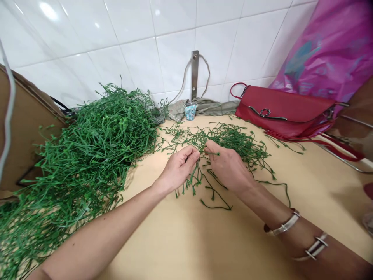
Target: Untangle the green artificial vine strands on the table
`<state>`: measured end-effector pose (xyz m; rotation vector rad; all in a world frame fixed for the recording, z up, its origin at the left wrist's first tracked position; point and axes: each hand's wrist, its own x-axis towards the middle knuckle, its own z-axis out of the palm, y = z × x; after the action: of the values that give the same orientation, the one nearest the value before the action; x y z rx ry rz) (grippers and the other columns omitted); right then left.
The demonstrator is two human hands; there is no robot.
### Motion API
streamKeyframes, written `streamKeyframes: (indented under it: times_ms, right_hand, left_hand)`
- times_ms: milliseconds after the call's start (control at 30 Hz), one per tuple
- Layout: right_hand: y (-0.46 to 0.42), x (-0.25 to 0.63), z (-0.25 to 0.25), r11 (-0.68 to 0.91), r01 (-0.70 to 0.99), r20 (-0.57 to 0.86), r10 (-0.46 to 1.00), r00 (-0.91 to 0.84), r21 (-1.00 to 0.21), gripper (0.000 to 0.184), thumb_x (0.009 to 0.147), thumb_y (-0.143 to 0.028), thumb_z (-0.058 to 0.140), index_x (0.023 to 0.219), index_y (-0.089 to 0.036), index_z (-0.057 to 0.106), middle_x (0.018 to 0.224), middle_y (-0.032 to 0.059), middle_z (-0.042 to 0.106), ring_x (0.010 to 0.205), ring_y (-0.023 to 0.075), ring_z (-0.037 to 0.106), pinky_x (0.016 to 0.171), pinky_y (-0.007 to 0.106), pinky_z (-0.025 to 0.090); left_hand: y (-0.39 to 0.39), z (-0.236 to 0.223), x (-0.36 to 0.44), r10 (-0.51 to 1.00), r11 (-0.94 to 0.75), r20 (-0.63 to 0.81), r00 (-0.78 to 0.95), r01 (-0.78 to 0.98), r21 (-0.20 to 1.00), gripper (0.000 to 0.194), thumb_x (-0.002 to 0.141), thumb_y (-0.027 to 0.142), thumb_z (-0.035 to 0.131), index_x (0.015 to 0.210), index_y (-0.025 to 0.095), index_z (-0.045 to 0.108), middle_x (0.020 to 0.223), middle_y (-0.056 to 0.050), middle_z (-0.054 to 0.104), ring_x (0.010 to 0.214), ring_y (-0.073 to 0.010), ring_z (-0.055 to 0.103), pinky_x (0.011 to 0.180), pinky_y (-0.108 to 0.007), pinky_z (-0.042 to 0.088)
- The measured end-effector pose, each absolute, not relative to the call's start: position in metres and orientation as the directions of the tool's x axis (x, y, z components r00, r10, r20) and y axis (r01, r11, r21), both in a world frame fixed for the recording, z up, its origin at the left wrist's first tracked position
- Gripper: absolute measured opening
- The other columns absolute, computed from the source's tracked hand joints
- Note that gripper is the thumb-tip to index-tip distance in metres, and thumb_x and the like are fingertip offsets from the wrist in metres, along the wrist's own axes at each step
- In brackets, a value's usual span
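Both my hands meet over the middle of the table, pinching thin green cord-like strands. Between thumb and forefinger, my left hand (183, 165) holds a strand near its end. My right hand (224, 163) grips a green strand (211, 153) whose knotted tip sticks out over the knuckles; whether both hands hold the same one I cannot tell. Loose strands (241, 142) lie spread behind and under the hands, several with small knotted or frayed ends. A few short ends (194, 184) hang or lie just below my left hand.
A large heap of green strands (107, 136) fills the left side, beside a cardboard box (26, 124). At the back stand a small blue patterned cup (190, 111) and a grey cloth (218, 108). A red handbag (288, 109) and a purple plastic bag (329, 54) occupy the right.
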<state>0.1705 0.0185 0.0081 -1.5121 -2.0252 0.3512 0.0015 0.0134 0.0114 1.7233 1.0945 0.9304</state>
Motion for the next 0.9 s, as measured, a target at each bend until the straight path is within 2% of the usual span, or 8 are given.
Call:
streamKeyframes:
  times_ms: [200, 333, 467, 533, 600, 733, 800, 900]
  right_hand:
    - [0.033, 0.211, 0.017, 0.093, 0.898, 0.282, 0.959, 0.035, -0.429, 0.018, 0.094, -0.025, 0.041, 0.076, -0.026, 0.045, 0.053, -0.0032, 0.039, 0.049, 0.0169, 0.033, 0.055, 0.03, 0.025]
    - [0.036, 0.214, 0.012, 0.246, 0.906, 0.425, 0.901, -0.083, -0.344, 0.021, 0.095, -0.026, 0.042, 0.087, -0.023, 0.061, 0.078, 0.007, 0.065, 0.07, 0.0231, 0.056, 0.065, 0.034, 0.037]
    - [0.027, 0.199, 0.005, 0.314, 0.92, 0.582, 0.804, -0.125, -0.236, 0.029, 0.087, -0.014, 0.046, 0.106, -0.018, 0.067, 0.108, 0.0157, 0.066, 0.104, 0.0318, 0.058, 0.083, 0.042, 0.043]
    - [0.02, 0.193, 0.007, 0.338, 0.888, 0.62, 0.78, -0.079, -0.312, 0.028, 0.084, -0.011, 0.046, 0.102, -0.018, 0.066, 0.105, 0.0146, 0.066, 0.106, 0.031, 0.058, 0.086, 0.043, 0.044]
    - [0.015, 0.187, 0.011, 0.388, 0.797, 0.596, 0.802, -0.044, -0.463, 0.022, 0.084, -0.012, 0.046, 0.094, -0.02, 0.064, 0.098, 0.0115, 0.067, 0.101, 0.0275, 0.06, 0.085, 0.04, 0.046]
    - [0.008, 0.176, 0.017, 0.297, 0.549, 0.315, 0.947, -0.064, -0.782, 0.018, 0.092, -0.034, 0.051, 0.088, -0.022, 0.064, 0.083, 0.0054, 0.068, 0.078, 0.0209, 0.061, 0.069, 0.033, 0.047]
    - [0.008, 0.174, 0.016, 0.23, 0.447, 0.193, 0.973, -0.127, -0.864, 0.024, 0.091, -0.042, 0.055, 0.082, -0.021, 0.064, 0.075, 0.0027, 0.065, 0.07, 0.0186, 0.057, 0.065, 0.031, 0.045]
    - [0.009, 0.176, 0.013, 0.171, 0.28, 0.124, 0.976, -0.178, -0.945, 0.023, 0.087, -0.042, 0.059, 0.077, -0.022, 0.06, 0.073, 0.0005, 0.063, 0.071, 0.0168, 0.055, 0.066, 0.03, 0.045]
  left_hand:
    - [-0.001, 0.022, -0.005, 0.926, -0.229, 0.154, 0.345, 0.187, 0.955, 0.035, 0.099, 0.049, 0.048, 0.079, 0.02, 0.048, 0.073, 0.003, 0.039, 0.068, -0.0126, 0.036, 0.064, -0.025, 0.032]
    - [0.012, 0.011, -0.004, 0.965, -0.146, 0.123, 0.233, 0.083, 0.986, 0.038, 0.094, 0.053, 0.054, 0.076, 0.021, 0.043, 0.071, 0.004, 0.034, 0.066, -0.0121, 0.032, 0.061, -0.024, 0.031]
    - [0.019, 0.002, -0.002, 0.962, -0.165, 0.133, 0.239, 0.119, 0.979, 0.035, 0.095, 0.051, 0.055, 0.08, 0.02, 0.047, 0.069, 0.005, 0.036, 0.063, -0.0108, 0.032, 0.059, -0.024, 0.031]
    - [0.018, 0.001, 0.0, 0.962, -0.166, 0.129, 0.24, 0.139, 0.976, 0.03, 0.095, 0.046, 0.056, 0.083, 0.019, 0.051, 0.068, 0.006, 0.039, 0.062, -0.01, 0.035, 0.058, -0.024, 0.031]
    - [0.017, 0.001, 0.002, 0.964, -0.157, 0.122, 0.236, 0.137, 0.978, 0.026, 0.093, 0.042, 0.059, 0.085, 0.019, 0.053, 0.067, 0.006, 0.044, 0.061, -0.0091, 0.04, 0.058, -0.023, 0.034]
    - [0.017, 0.0, 0.006, 0.964, -0.135, 0.105, 0.243, 0.114, 0.984, 0.025, 0.088, 0.041, 0.066, 0.085, 0.017, 0.058, 0.067, 0.004, 0.054, 0.062, -0.0087, 0.051, 0.062, -0.022, 0.041]
    - [0.017, -0.001, 0.006, 0.959, -0.126, 0.097, 0.267, 0.095, 0.987, 0.026, 0.084, 0.041, 0.07, 0.086, 0.017, 0.059, 0.069, 0.003, 0.058, 0.063, -0.0089, 0.055, 0.063, -0.022, 0.044]
    - [0.017, -0.004, 0.005, 0.949, -0.112, 0.087, 0.304, 0.068, 0.991, 0.029, 0.084, 0.043, 0.071, 0.087, 0.017, 0.06, 0.071, 0.002, 0.06, 0.064, -0.0094, 0.057, 0.063, -0.022, 0.045]
